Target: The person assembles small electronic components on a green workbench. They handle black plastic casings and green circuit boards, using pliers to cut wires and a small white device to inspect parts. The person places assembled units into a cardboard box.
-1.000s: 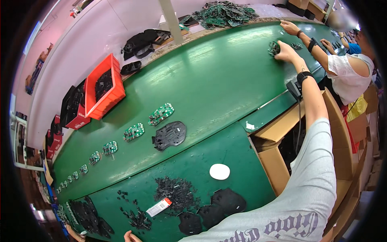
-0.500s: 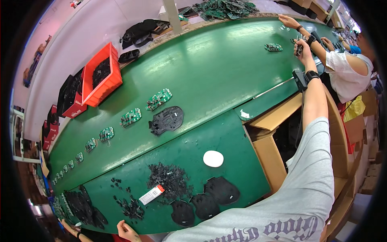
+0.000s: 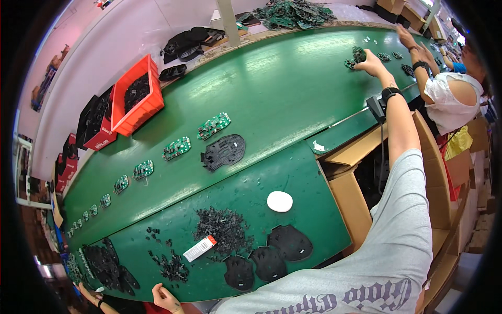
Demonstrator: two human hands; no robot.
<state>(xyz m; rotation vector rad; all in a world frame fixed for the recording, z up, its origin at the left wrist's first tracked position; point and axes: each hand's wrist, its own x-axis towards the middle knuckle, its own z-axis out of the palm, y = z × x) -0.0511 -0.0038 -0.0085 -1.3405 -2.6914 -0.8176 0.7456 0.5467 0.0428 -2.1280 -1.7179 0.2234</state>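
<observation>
At the far right, my right hand (image 3: 372,64) reaches over the green table and grips a green circuit board (image 3: 358,54) tilted up between thumb and fingers. Just beneath it lies another circuit board (image 3: 349,64), partly covered. My left hand (image 3: 165,298) is low by the near table edge, fingers curled, with nothing visible in it. In front of it are a pile of small black parts (image 3: 222,230), a white and red box (image 3: 200,248) and several black shell pieces (image 3: 290,243). A black mouse-shaped shell (image 3: 224,152) lies mid-table beside a circuit board (image 3: 213,126).
More circuit boards (image 3: 176,148) run in a line to the left. An orange bin (image 3: 137,123) of black parts stands at the back left. A white rounded piece (image 3: 280,201) lies near an open cardboard box (image 3: 350,209). A co-worker's arm (image 3: 418,57) reaches in at far right; another hand (image 3: 88,294) is at lower left.
My right hand has moved left along the far side, and a circuit board now stands tilted in its grip. The co-worker's hand has drawn right. The view has shifted slightly.
</observation>
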